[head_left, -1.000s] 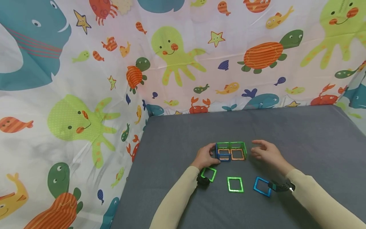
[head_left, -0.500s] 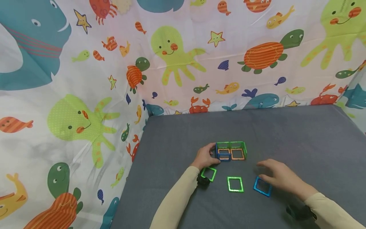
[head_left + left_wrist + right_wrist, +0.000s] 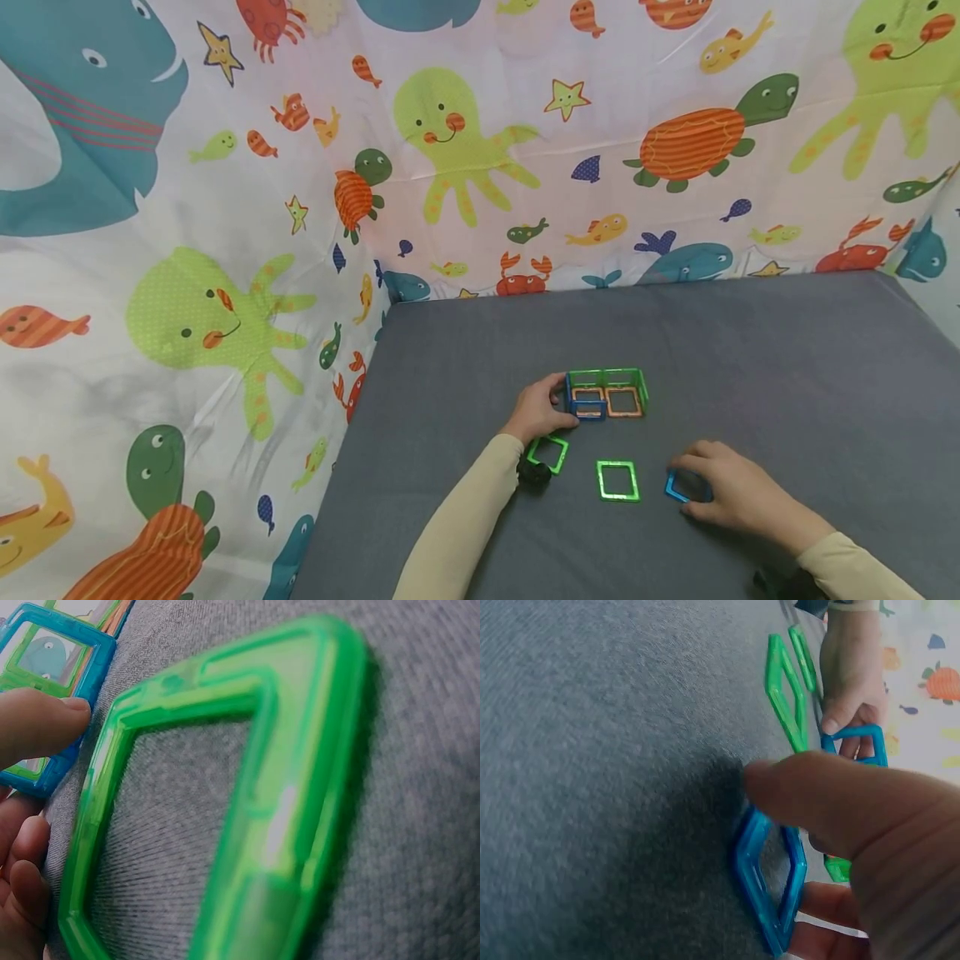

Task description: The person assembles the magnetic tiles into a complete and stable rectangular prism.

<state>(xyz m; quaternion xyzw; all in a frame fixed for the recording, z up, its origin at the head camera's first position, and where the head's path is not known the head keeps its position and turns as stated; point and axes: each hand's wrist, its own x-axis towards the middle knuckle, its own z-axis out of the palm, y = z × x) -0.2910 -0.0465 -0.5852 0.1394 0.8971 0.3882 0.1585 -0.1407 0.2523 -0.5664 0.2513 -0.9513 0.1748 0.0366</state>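
My left hand holds the left end of a low box of square magnetic tiles, thumb at the front, fingers by its left wall. The box has orange floor tiles, green back and right walls, and blue tiles at left and front left. On the cloth at right, my right hand grips a flat blue magnetic tile between thumb and fingers. In the right wrist view, the thumb covers one corner of that tile.
A green square tile lies flat in front of the box. Another green tile lies beside my left wrist, large in the left wrist view. Grey cloth covers the table; a patterned sea-animal curtain stands behind and at left.
My right hand has come from beside the box's right end, moving toward me, down onto the blue tile, and now grips it. The left hand stays on the box.
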